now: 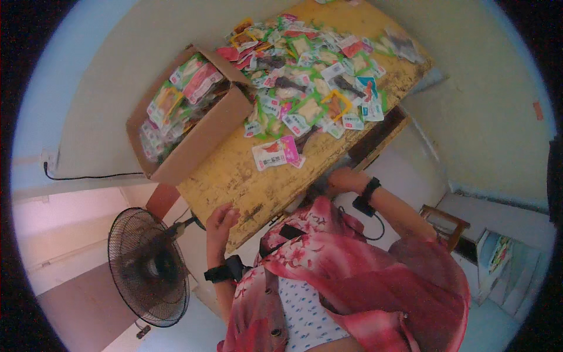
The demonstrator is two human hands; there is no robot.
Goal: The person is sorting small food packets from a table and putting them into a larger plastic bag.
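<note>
My left hand [223,218] is at the near left corner of the worn yellow wooden table [228,193], fingers loosely curled, with no object visible in it. My right hand [345,181] is low at the table's front edge, beside the open drawer; its fingers are blurred over something dark, and I cannot tell whether it holds anything. A white and pink snack packet [276,152] lies on the tabletop between the hands and the large heap of small sealed food packets [308,108]. A cardboard box [206,136] with more packets inside stands left of the heap.
An open drawer [378,141] juts from the table's front. A black standing fan [149,266] is at the left, near my left forearm. A wooden stool [455,233] and a box with packets [484,259] are at the right. A black cable [96,177] runs along the wall.
</note>
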